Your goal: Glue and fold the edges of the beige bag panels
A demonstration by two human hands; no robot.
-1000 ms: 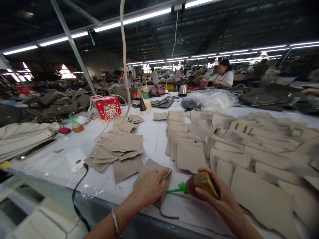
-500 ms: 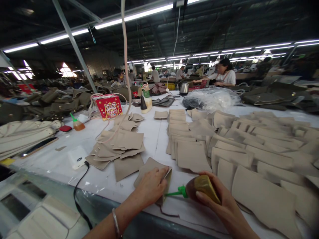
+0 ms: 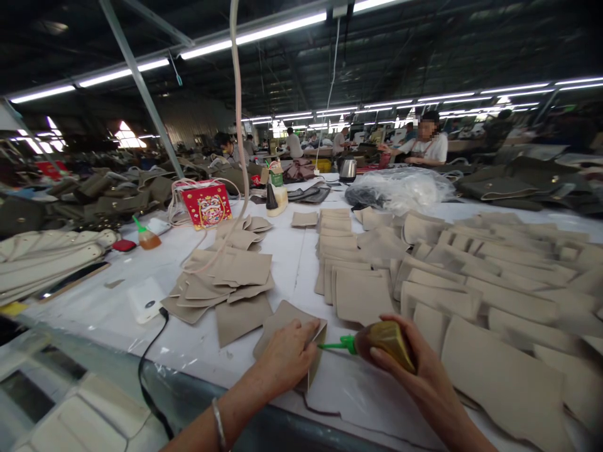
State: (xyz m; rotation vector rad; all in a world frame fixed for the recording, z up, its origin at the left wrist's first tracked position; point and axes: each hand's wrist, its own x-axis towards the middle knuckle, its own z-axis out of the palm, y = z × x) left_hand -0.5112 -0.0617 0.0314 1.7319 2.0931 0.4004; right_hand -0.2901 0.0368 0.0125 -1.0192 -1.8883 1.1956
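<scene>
My left hand [image 3: 289, 355] presses on a beige leather piece [image 3: 277, 320] near the table's front edge, its fingers bent and close together over a folded-up edge. In my right hand [image 3: 417, 361] is a bottle of amber liquid [image 3: 386, 345], tilted sideways. Its green nozzle [image 3: 336, 344] points left, the tip at the folded edge beside my left fingers. To the left of that piece lies a loose pile of similar pieces [image 3: 245, 267]. Many more overlap in rows [image 3: 362, 295] on the right.
A white device [image 3: 146, 302] with a black cable lies at the left. Farther back are a red box [image 3: 207, 204], another glue bottle [image 3: 147, 236], a kettle [image 3: 347, 169] and clear plastic [image 3: 405, 188]. A person [image 3: 426, 144] sits beyond.
The nozzle tip has moved up along the folded edge as my right hand shifted the bottle slightly. My left hand stays on the piece.
</scene>
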